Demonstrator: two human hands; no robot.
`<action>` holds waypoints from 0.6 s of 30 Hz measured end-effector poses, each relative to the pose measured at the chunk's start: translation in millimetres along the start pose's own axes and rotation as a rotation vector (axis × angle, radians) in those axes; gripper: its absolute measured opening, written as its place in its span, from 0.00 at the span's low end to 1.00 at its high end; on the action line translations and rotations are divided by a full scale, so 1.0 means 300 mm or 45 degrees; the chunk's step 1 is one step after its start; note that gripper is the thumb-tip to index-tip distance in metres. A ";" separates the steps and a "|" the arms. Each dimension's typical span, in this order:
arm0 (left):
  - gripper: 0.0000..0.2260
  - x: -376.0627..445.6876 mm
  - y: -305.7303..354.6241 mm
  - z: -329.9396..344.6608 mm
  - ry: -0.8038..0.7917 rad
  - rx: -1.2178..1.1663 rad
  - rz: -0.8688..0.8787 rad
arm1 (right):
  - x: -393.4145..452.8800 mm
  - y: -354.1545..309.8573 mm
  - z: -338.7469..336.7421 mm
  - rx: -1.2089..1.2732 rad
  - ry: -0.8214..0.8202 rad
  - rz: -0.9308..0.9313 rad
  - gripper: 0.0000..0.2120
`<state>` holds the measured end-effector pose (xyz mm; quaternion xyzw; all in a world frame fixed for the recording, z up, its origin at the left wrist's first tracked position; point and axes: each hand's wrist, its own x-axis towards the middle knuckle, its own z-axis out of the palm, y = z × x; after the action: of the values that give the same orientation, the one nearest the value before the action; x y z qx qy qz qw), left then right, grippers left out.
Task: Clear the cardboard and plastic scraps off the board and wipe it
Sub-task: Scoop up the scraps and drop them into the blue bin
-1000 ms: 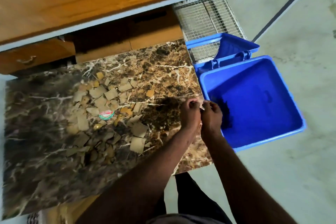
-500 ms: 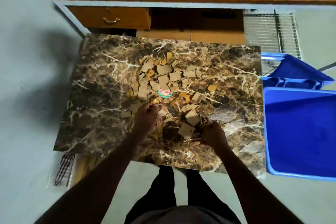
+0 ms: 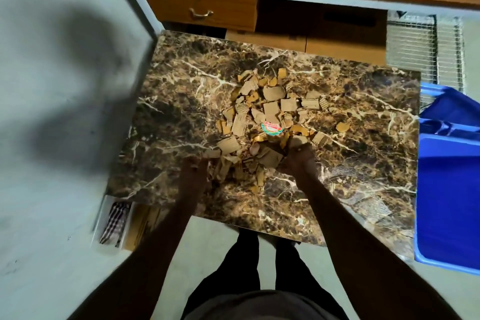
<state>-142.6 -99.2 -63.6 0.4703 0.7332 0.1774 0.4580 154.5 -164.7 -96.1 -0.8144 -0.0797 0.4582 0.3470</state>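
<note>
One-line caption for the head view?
Both hands, left hand and right hand, gather cardboard scraps on the marble-patterned board beside a blue bin.

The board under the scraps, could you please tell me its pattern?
Dark brown marble pattern with pale veins on the board, seen in the head view.

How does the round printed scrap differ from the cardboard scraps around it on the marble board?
The round printed scrap is a disc in red, white and green; the cardboard scraps are plain tan with ragged, angular edges. There is one printed scrap, while the cardboard scraps are many and of varied size. Both lie in the same heap on the marble board.
</note>
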 end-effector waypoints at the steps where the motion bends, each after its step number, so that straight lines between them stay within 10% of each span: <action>1: 0.22 0.016 0.000 0.016 -0.066 -0.072 -0.053 | 0.013 -0.015 0.016 0.014 -0.028 0.025 0.41; 5: 0.24 0.092 -0.041 0.101 -0.159 -0.031 -0.074 | -0.185 -0.164 0.028 -0.035 0.053 0.075 0.24; 18: 0.25 0.012 0.181 0.238 -0.186 -0.038 0.053 | -0.296 -0.029 0.324 0.463 0.156 0.429 0.29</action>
<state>-54.6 -81.5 -65.0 0.4904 0.6851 0.1631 0.5133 27.8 -150.0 -62.2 -0.7667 0.1620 0.4661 0.4108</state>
